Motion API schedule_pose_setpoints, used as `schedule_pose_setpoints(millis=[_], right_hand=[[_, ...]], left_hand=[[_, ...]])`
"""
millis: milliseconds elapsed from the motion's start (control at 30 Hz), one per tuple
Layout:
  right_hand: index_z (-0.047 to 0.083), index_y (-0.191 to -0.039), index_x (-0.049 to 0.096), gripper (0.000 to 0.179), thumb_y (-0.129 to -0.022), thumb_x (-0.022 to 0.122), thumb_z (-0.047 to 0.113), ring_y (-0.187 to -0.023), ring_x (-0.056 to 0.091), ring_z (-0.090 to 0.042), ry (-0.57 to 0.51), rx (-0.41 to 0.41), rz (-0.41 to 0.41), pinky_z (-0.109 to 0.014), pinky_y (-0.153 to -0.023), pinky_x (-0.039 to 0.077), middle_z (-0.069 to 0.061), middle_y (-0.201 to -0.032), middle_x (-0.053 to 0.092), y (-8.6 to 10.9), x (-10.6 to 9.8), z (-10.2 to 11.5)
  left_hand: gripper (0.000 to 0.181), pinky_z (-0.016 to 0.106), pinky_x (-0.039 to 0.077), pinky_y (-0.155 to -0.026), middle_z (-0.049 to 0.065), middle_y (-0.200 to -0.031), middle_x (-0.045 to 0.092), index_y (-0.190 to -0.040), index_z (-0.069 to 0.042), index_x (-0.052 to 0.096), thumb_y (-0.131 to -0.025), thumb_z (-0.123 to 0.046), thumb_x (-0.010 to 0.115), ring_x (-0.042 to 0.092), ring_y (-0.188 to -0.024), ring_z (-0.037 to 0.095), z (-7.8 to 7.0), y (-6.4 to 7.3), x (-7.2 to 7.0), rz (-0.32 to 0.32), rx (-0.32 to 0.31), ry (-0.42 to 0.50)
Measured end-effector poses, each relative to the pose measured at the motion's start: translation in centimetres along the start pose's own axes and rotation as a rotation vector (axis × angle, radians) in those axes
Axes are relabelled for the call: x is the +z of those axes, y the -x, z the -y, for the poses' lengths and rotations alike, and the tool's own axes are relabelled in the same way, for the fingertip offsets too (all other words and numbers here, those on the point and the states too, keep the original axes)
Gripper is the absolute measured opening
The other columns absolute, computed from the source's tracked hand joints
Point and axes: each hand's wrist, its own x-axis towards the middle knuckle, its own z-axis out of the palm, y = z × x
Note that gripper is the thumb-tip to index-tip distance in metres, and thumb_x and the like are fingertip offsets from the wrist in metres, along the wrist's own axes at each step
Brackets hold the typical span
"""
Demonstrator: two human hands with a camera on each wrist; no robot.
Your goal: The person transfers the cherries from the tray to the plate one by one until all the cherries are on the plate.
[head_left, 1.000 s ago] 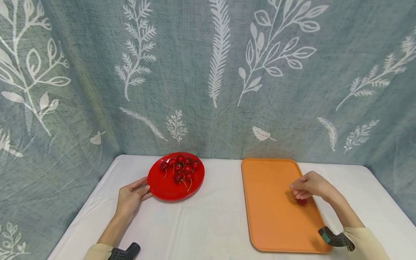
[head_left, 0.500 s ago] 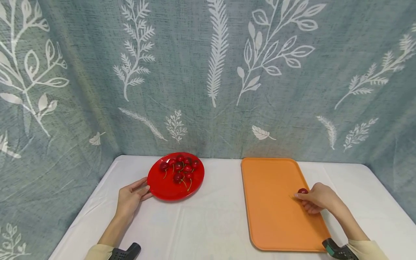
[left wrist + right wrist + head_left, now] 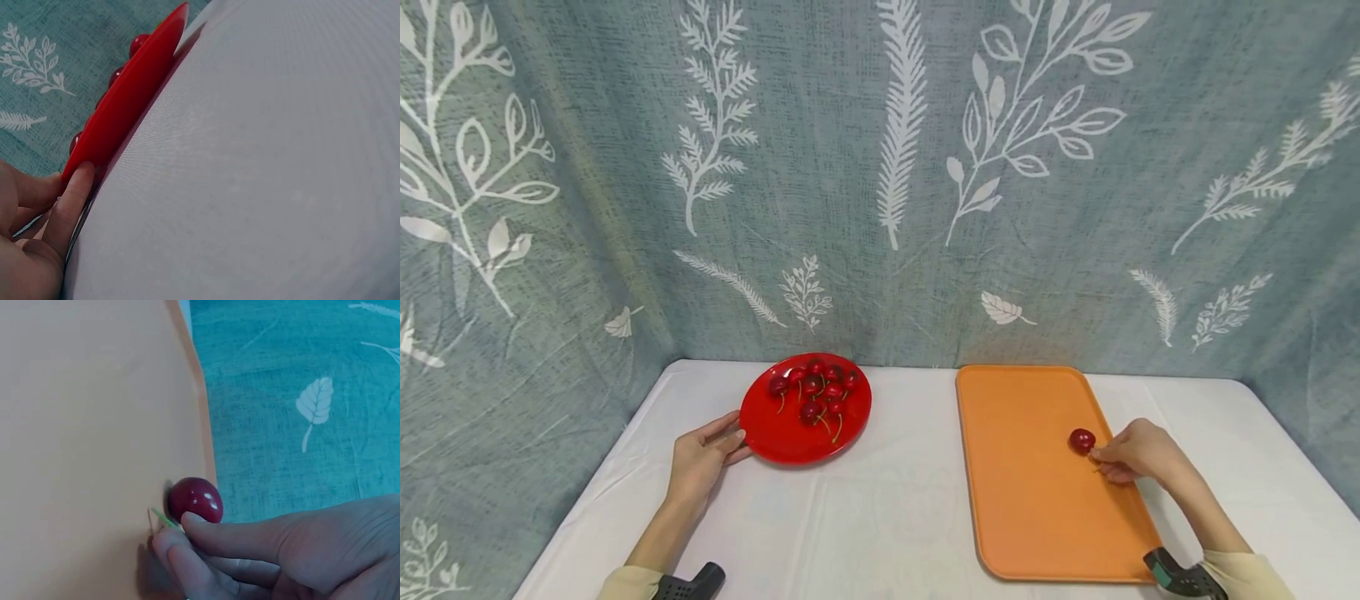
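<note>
In the head view my left hand holds the left edge of a round red plate, fingers and thumb at its rim. The left wrist view shows a finger against the side of the plate. Several dark red cherries with green stems lie on the plate. Over the right side of an orange tray, my right hand pinches one cherry by its stem. The right wrist view shows this cherry just beyond the thumb, with the stem's green tip poking out.
A white cloth covers the table, with a stretch of it between plate and tray. A blue-green curtain with white leaf prints hangs behind and along both sides. The tray has a low raised rim.
My right hand has shifted slightly right and toward me, and the cherry, first mostly hidden beneath it, now shows left of the fingertips. My left hand and the plate have stayed put.
</note>
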Motion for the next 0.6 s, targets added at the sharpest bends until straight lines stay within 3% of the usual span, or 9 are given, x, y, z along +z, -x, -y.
schedule_pose_setpoints(millis=[300,433,600], right_hand=[[-0.027,-0.095,0.063,0.021,-0.091,0.062,-0.006,-0.064,0.070,-0.012,-0.141,-0.103,0.104,-0.024,-0.061,0.059,-0.015,-0.077,0.072,-0.3,0.4,-0.4],[-0.026,-0.100,0.062,0.021,-0.092,0.060,-0.007,-0.069,0.071,-0.016,-0.141,-0.151,0.109,-0.024,-0.063,0.060,-0.017,-0.081,0.072,-0.5,0.9,0.3],[-0.027,-0.107,0.059,0.027,-0.094,0.060,-0.003,-0.072,0.072,-0.016,-0.246,-0.161,0.109,-0.025,-0.067,0.060,-0.017,-0.083,0.073,-0.9,2.0,1.5]], left_hand=[[0.050,0.018,0.056,-0.078,0.026,-0.146,0.043,-0.146,0.004,0.039,-0.100,-0.005,0.053,0.067,-0.086,-0.003,-0.2,0.2,-0.2,0.009,-0.026,0.003],[0.050,0.018,0.056,-0.077,0.027,-0.147,0.042,-0.147,0.005,0.038,-0.100,-0.006,0.053,0.068,-0.085,-0.003,-0.2,0.3,-0.2,0.005,-0.043,0.004],[0.050,0.018,0.056,-0.077,0.027,-0.147,0.042,-0.147,0.004,0.039,-0.100,-0.006,0.053,0.067,-0.085,-0.003,-0.3,0.2,-0.1,0.006,-0.040,0.008]])
